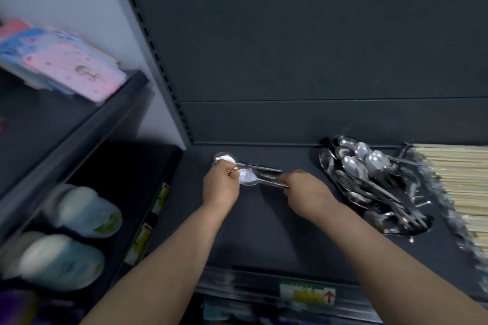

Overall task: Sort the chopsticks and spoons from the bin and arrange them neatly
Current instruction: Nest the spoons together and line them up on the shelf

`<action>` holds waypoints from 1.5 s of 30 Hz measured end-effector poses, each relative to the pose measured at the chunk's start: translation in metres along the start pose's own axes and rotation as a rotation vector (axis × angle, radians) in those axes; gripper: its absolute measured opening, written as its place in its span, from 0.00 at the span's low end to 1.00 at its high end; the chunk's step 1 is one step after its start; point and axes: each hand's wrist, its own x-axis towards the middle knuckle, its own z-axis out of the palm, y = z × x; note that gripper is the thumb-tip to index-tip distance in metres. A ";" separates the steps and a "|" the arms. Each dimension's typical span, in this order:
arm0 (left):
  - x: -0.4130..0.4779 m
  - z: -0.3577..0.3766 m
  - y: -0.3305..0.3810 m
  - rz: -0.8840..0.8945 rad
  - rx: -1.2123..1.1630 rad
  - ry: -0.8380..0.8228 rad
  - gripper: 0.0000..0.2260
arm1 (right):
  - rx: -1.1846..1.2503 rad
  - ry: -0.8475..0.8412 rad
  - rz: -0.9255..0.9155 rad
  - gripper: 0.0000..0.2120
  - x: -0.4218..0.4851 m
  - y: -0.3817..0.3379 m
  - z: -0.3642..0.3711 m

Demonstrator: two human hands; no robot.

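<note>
On the dark shelf, a few wrapped metal spoons lie side by side at the back left, bowls to the left. My left hand grips them at the bowl end. At their handle end, my right hand pinches the handles. A loose heap of wrapped spoons sits to the right. Rows of pale wooden chopsticks in clear wrappers lie at the far right edge.
The shelf's dark back panel rises right behind the spoons. A price label strip runs along the front edge. The left bay holds pastel boxes above and round tubs below.
</note>
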 end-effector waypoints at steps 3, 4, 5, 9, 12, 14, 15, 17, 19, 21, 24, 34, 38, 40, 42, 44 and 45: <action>0.009 -0.020 -0.024 -0.030 0.018 0.066 0.08 | -0.047 0.064 -0.031 0.19 0.009 -0.021 0.015; 0.013 -0.025 -0.029 -0.035 0.019 0.074 0.09 | -0.066 0.088 -0.039 0.17 0.012 -0.026 0.019; 0.017 -0.028 -0.034 -0.038 0.018 0.077 0.09 | -0.088 0.111 -0.047 0.16 0.015 -0.031 0.023; 0.030 -0.030 -0.046 -0.026 -0.005 0.050 0.10 | -0.185 0.216 -0.045 0.22 0.025 -0.038 0.032; 0.033 -0.029 -0.046 0.022 0.044 0.050 0.07 | -0.154 0.255 -0.011 0.19 0.029 -0.039 0.036; 0.035 -0.029 -0.043 0.052 0.120 0.069 0.05 | -0.146 0.260 0.001 0.16 0.031 -0.041 0.038; 0.035 -0.030 -0.041 0.067 0.152 0.081 0.07 | -0.154 0.260 -0.001 0.16 0.032 -0.042 0.038; 0.035 -0.032 -0.038 0.093 0.191 0.111 0.10 | -0.159 0.263 -0.002 0.16 0.032 -0.042 0.038; 0.035 -0.034 -0.033 0.132 0.211 0.125 0.10 | -0.163 0.271 -0.008 0.16 0.031 -0.042 0.037; 0.034 -0.035 -0.028 0.174 0.221 0.115 0.08 | -0.189 0.280 -0.023 0.17 0.029 -0.041 0.034; 0.030 -0.029 -0.016 0.225 0.245 0.074 0.05 | -0.230 0.312 -0.047 0.16 0.024 -0.035 0.030; 0.004 0.037 0.033 0.338 0.225 -0.148 0.06 | -0.368 0.449 0.057 0.12 -0.014 0.031 -0.003; -0.019 0.076 0.061 0.377 0.206 -0.252 0.04 | -0.318 0.492 0.158 0.11 -0.046 0.072 -0.028; -0.031 0.092 0.076 0.391 0.177 -0.294 0.04 | -0.302 0.448 0.193 0.17 -0.060 0.092 -0.038; -0.043 0.107 0.088 0.396 0.174 -0.337 0.08 | -0.274 0.423 0.250 0.21 -0.073 0.110 -0.045; -0.053 0.117 0.098 0.386 0.191 -0.359 0.09 | -0.238 0.448 0.273 0.20 -0.083 0.125 -0.047; -0.056 0.122 0.102 0.382 0.199 -0.359 0.10 | -0.230 0.463 0.279 0.19 -0.087 0.131 -0.047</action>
